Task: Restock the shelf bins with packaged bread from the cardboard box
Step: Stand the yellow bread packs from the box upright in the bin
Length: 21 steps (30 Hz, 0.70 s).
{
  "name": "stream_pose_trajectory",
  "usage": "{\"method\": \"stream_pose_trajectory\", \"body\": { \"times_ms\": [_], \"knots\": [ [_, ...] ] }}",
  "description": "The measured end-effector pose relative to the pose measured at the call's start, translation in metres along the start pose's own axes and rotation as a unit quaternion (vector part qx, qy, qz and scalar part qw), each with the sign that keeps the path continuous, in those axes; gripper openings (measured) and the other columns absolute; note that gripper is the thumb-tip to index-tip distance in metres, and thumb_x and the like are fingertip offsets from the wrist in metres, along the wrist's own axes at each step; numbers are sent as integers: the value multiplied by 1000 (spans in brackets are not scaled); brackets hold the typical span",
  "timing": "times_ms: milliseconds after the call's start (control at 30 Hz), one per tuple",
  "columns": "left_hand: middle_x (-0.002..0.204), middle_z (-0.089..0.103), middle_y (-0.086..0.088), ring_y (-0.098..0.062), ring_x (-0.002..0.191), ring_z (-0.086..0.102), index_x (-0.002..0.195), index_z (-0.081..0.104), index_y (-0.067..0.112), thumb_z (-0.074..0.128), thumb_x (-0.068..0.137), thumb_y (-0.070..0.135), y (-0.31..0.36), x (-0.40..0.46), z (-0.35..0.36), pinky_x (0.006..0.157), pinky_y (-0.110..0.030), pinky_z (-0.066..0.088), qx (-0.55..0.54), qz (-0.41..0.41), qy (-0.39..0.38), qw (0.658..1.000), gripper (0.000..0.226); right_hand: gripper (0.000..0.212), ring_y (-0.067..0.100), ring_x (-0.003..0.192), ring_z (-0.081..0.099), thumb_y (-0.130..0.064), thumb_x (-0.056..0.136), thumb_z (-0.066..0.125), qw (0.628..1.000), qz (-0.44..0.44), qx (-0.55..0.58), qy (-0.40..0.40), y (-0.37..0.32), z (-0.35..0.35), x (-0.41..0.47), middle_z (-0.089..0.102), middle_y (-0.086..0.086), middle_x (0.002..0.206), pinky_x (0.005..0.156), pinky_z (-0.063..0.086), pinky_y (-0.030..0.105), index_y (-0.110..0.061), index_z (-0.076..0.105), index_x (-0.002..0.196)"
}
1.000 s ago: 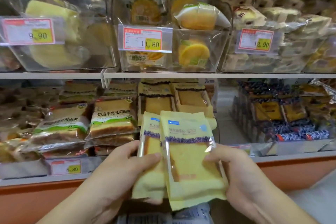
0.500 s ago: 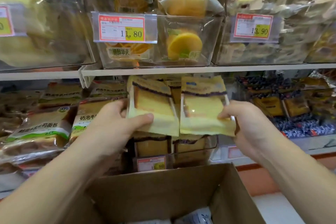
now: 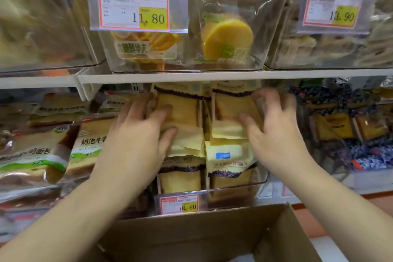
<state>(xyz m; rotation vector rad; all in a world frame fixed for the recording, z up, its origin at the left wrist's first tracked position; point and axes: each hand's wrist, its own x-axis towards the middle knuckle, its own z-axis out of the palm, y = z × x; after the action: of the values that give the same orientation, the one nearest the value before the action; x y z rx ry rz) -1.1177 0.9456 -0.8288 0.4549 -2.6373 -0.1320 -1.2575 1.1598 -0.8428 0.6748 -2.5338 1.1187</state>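
Hands spread – left fingers (image 3: 163, 140) on left bread pack (image 3: 180, 110), right fingers (image 3: 247, 120) on right bread pack (image 3: 231, 108)

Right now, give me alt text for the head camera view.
Two hands, left hand and right hand, push yellow bread packs into a clear shelf bin tagged 10.80, above an open cardboard box.
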Motion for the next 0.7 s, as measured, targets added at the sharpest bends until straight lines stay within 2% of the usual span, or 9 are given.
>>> {"method": "stream_pose_trajectory", "body": {
  "times_ms": [33,67,133,200,300,367,467,567,700],
  "knots": [
    [159,39,-8,-35,147,33,141,60,31,57,97,52,0,0,0,117,-55,38,7,16,-2,1000,49,44,26,131,46,-53,99,60,1000,-15,-17,-21,2,-1,-2,37,1,139,105,37,31,-34,53,137],
    [162,36,-7,-33,150,30,140,60,32,55,97,56,0,0,1,119,-54,34,13,26,-9,1000,50,51,21,132,46,-63,96,56,998,-34,-33,-50,4,-3,-3,37,-3,139,108,37,30,-33,56,137],
    [167,28,-2,-27,155,23,148,50,34,48,96,65,3,1,0,124,-49,26,33,37,-38,998,60,70,12,137,40,-69,87,56,991,-61,-64,-98,7,-7,-3,34,-9,146,112,31,25,-31,53,146],
    [168,28,2,-23,156,24,154,39,34,42,96,68,3,4,0,125,-45,22,60,43,-57,996,68,70,10,143,36,-57,91,65,986,-78,-93,-114,10,-6,-1,29,-11,157,113,23,18,-31,48,153],
    [163,41,-2,-26,152,35,151,45,29,48,95,62,6,11,3,121,-47,31,73,35,-36,996,64,60,13,153,29,-38,101,62,988,-75,-89,-101,4,4,7,24,-9,169,117,19,17,-35,43,158],
    [167,34,-3,-26,155,29,154,41,30,44,99,59,9,17,7,123,-47,27,70,18,-46,996,62,61,17,161,16,-40,105,55,985,-70,-99,-120,-1,11,14,14,-10,175,127,16,27,-41,34,162],
    [174,8,3,-21,161,7,162,17,36,30,104,60,8,29,15,128,-43,11,54,-4,-82,995,64,67,17,164,-3,-52,105,49,974,-47,-130,-179,-5,14,25,-1,-16,177,132,4,35,-48,19,166],
    [175,-2,8,-19,161,-2,164,7,38,27,104,62,5,33,15,128,-41,4,52,-9,-101,994,67,72,16,163,-9,-54,104,49,971,-49,-136,-189,-3,12,26,-6,-18,176,132,1,36,-49,13,166],
    [175,-1,5,-21,161,-1,163,8,37,30,102,61,5,27,10,128,-43,6,53,-7,-79,995,69,76,10,162,-9,-55,102,50,978,-63,-119,-158,0,7,21,-5,-18,176,133,3,36,-46,12,167]
  ]
}}
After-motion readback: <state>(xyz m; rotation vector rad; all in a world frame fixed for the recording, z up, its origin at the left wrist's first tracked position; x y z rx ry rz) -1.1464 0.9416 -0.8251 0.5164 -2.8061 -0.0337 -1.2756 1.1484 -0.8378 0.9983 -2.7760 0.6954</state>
